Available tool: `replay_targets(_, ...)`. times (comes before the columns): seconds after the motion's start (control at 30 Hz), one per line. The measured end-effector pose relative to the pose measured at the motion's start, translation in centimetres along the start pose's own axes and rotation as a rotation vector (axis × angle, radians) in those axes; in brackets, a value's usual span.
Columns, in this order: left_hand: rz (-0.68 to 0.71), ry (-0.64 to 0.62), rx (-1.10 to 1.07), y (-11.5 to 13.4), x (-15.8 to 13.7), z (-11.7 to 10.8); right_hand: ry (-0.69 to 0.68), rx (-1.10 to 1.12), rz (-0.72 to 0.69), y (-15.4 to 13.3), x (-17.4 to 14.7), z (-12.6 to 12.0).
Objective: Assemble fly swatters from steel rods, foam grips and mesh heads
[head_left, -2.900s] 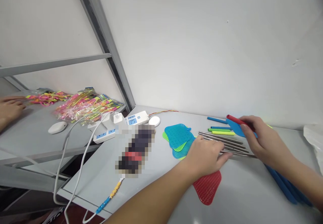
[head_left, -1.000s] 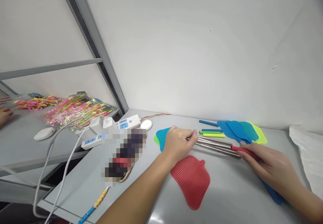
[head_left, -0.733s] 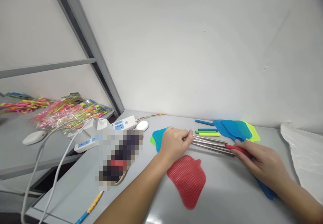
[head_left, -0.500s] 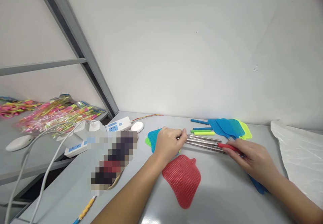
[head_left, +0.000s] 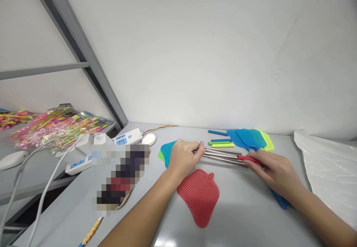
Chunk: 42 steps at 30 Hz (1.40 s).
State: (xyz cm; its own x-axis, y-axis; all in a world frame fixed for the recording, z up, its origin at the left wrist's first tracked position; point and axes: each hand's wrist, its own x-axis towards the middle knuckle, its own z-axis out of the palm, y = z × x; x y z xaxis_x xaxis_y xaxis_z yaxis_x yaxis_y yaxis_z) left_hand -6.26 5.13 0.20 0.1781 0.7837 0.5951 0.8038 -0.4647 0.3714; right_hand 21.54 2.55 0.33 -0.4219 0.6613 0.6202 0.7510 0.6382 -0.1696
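Observation:
My left hand (head_left: 182,158) is closed round one end of a bundle of thin metal rods (head_left: 221,153), which points right. In my right hand (head_left: 279,171) is a red tube (head_left: 249,159), pinched at the free ends of the rods; whether a rod is inside it I cannot tell. Just below lies a red perforated fly swatter head (head_left: 199,195). A blue swatter head (head_left: 167,150) sits partly under my left hand, over a green one. Beneath my right hand a blue piece (head_left: 279,199) is mostly hidden.
Blue swatter heads (head_left: 242,138) and a yellow one (head_left: 267,143) lie at the back, beside green tubes (head_left: 221,145) and blue tubes (head_left: 217,132). White plastic sheeting (head_left: 326,165) is at right. Power strips (head_left: 129,137), cables and a pixelated object (head_left: 122,180) are at left.
The whole view has shifted slightly, so things appear a little further left. Both hands keep their grips on the rods and the red tube.

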Motion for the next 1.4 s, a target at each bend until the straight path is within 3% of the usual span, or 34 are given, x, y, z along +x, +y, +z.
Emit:
replay_targets(0.63,-0.002,-0.014,0.010,-0.39,0.16,0.23,-0.011,-0.040,-0.044,0.12,-0.07,0.13)
replay_targets(1.4,0.002,-0.021,0.006,-0.16,0.08,0.24,-0.070,0.026,0.063,-0.21,0.14,0.18)
